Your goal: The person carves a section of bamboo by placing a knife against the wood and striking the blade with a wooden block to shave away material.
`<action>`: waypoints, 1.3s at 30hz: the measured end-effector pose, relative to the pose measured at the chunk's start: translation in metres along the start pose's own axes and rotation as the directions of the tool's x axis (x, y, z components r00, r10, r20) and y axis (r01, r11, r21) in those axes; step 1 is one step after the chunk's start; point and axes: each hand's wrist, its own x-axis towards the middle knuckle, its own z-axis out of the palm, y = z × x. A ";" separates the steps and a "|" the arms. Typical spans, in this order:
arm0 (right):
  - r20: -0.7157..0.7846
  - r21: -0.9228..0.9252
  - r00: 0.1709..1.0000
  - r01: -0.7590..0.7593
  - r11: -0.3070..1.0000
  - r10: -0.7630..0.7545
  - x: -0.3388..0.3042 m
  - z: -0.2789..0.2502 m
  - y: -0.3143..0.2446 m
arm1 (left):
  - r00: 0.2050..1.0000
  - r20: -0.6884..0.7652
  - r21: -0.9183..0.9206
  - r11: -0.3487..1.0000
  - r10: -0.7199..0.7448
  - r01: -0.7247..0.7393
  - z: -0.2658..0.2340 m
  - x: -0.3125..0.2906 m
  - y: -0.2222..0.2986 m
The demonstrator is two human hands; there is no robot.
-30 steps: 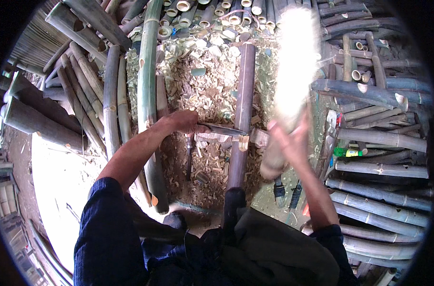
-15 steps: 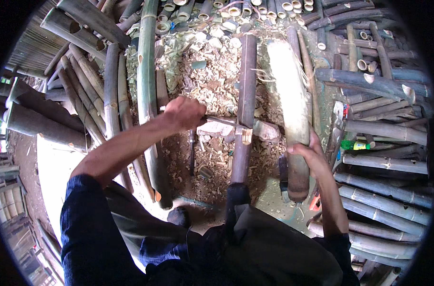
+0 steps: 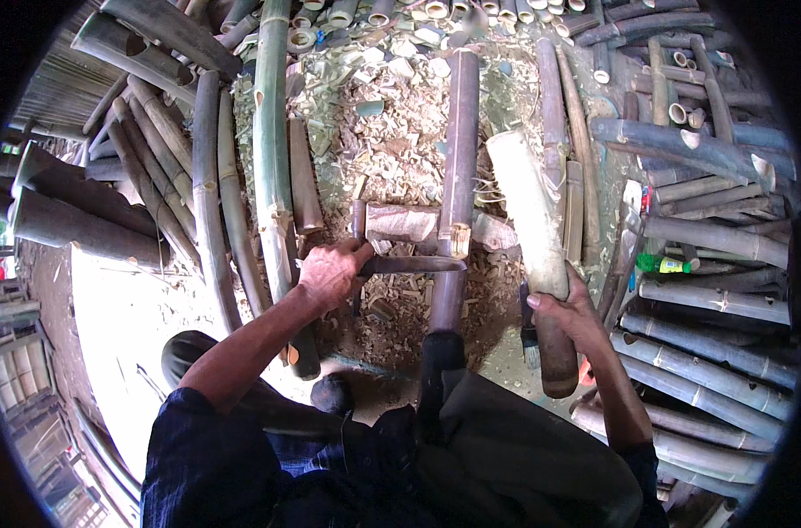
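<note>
My left hand (image 3: 332, 275) is closed round the handle of a knife (image 3: 413, 264). Its broad dark blade points right, and the tip lies over a brown bamboo pole (image 3: 459, 150). A pale fresh notch (image 3: 460, 238) is cut in the pole just beyond the blade. The pole runs away from me between my legs and crosses a wooden block (image 3: 402, 222). At the right, my right hand (image 3: 566, 304) grips a thick wooden club (image 3: 525, 194), pale and worn at its far part and brown at the near end. Its far end tilts left, apart from the pole.
Wood chips (image 3: 391, 150) cover the ground around the block. A long green bamboo pole (image 3: 273, 132) lies to the left. Stacked bamboo (image 3: 708, 361) lines the right side, with a green bottle (image 3: 662, 264) among it. Next to the club lies a dark-handled brush (image 3: 530, 348).
My left hand has come nearer and a little right, and the knife blade has moved from the notch to its near side. The club's far end has swung left and lowered.
</note>
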 end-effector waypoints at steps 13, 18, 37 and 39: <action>0.232 -0.678 0.945 0.327 0.658 -0.231 0.010 0.012 -0.032 | 0.999 0.045 0.008 1.000 -0.019 0.019 -0.005 0.003 -0.003; 0.198 -0.663 0.967 0.252 0.705 -0.160 0.009 0.013 -0.044 | 0.998 0.038 0.050 0.998 -0.044 0.042 0.001 0.003 -0.005; 0.863 -0.498 0.370 0.739 -0.454 -0.344 0.092 -0.004 -0.033 | 0.985 0.147 0.137 0.988 -0.092 0.072 0.007 0.018 -0.003; 0.724 -0.669 0.653 0.588 -0.455 -0.222 0.099 0.001 -0.045 | 0.988 0.122 0.156 0.985 -0.092 0.073 0.009 0.019 -0.007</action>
